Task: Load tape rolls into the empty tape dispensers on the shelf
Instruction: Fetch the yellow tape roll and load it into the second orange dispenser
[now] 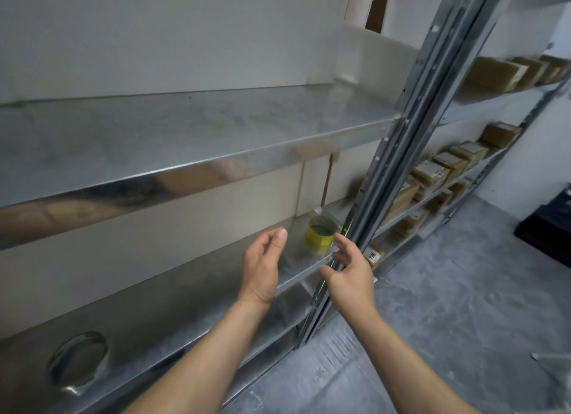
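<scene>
A: Where's the tape?
B: Yellowish tape roll [321, 234] w/ cardboard core, on galvanised steel shelf [173, 315], by the upright. Left hand [262, 265] & right hand [349, 271] spread, empty, closing in.
A: Next?
B: Prob. grab it. No dispenser visible.

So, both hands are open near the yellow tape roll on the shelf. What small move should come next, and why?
Probably close the right hand on the yellow tape roll and lift it. The roll stands alone on the metal shelf near the upright post, and neither the right hand nor the left hand holds anything. The right fingers are nearest to it. No dispenser is visible here.
</scene>
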Motion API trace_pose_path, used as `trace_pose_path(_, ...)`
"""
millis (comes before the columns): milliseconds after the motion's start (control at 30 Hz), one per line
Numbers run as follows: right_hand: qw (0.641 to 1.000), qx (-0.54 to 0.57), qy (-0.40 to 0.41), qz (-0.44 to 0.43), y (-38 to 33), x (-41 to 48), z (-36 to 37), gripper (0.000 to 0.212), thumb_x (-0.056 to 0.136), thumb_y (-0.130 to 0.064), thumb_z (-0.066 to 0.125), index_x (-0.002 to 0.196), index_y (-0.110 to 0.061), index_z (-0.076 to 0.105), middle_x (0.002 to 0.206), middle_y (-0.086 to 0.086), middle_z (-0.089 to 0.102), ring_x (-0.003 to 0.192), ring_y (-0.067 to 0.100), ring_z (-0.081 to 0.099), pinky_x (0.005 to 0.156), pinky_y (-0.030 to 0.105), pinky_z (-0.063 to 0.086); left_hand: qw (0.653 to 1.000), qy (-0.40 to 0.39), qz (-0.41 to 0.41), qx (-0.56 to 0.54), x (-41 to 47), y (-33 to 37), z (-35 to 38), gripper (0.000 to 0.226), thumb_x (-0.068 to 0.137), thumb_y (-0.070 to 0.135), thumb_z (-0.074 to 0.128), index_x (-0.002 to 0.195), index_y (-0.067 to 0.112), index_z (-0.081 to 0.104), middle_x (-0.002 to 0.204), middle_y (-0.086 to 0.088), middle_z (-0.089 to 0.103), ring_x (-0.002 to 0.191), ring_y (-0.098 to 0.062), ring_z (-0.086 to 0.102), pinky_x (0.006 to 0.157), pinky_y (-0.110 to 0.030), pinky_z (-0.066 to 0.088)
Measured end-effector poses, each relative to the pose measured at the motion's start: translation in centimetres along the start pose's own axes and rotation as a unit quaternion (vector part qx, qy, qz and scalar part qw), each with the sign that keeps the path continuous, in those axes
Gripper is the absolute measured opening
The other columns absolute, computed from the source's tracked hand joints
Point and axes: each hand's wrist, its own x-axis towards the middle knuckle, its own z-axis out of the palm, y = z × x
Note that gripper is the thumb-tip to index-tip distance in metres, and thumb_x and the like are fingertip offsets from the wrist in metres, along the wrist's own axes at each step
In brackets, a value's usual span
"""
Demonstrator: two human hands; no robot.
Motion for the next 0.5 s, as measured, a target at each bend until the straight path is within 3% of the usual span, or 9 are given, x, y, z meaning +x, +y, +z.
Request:
trace_pose_path(100,1.000,-0.023,-0.014,-0.010,0.0,2.4,0.7,0.061,0.082,-0.008,0.071,0.133,-0.038,0.055,0.126,-0.011,0.057,0.107,-0.001,0.055,0.091,0.024,0.045,1.000,0.009,-0.006,-0.005,1.8,-0.1,-0.2,0.018,0.097,0.024,0.053,0.092,0.019,0.069,0.083,0.023,0.072,0.081,0.017,0.060,0.082,-0.028,0.044)
trace_pose_path(233,0.996,-0.071,-0.035,-0.034,0.6,5.6,1.6,0.052,0.080,-0.010,0.072,0.127,-0.031,0.064,0.138,-0.008,0.057,0.130,0.009,0.049,0.110,0.029,0.037,0.999,0.031,0.003,0.023,4.2,-1.0,-0.5,0.028,0.086,0.045,0.058,0.083,0.020,0.070,0.081,0.021,0.069,0.077,0.008,0.059,0.084,-0.036,0.045)
trace_pose_path(333,0.992,-0.106,-0.067,-0.029,1.6,8.0,2.1,0.049,0.081,-0.013,0.071,0.127,-0.028,0.065,0.145,-0.002,0.052,0.136,0.015,0.044,0.117,0.031,0.030,0.998,0.045,-0.017,0.040,5.8,-1.5,0.2,0.042,0.071,0.061,0.058,0.081,0.023,0.072,0.081,0.021,0.071,0.078,0.009,0.060,0.086,-0.038,0.046)
trace_pose_path(400,0.986,-0.136,-0.091,-0.035,2.5,9.6,2.4,0.047,0.081,-0.016,0.071,0.127,-0.027,0.064,0.145,0.000,0.052,0.137,0.018,0.044,0.117,0.037,0.032,0.997,0.056,-0.025,0.050,6.6,-1.5,1.1,0.048,0.065,0.066,0.057,0.082,0.024,0.073,0.082,0.022,0.072,0.078,0.011,0.060,0.088,-0.039,0.047)
trace_pose_path(500,0.975,-0.175,-0.128,-0.053,3.5,12.5,2.6,0.044,0.081,-0.018,0.071,0.125,-0.022,0.066,0.137,0.002,0.059,0.130,0.023,0.051,0.111,0.037,0.040,0.994,0.081,-0.033,0.067,8.0,-1.5,2.5,0.039,0.075,0.058,0.056,0.086,0.025,0.073,0.086,0.022,0.073,0.082,0.013,0.062,0.096,-0.043,0.047)
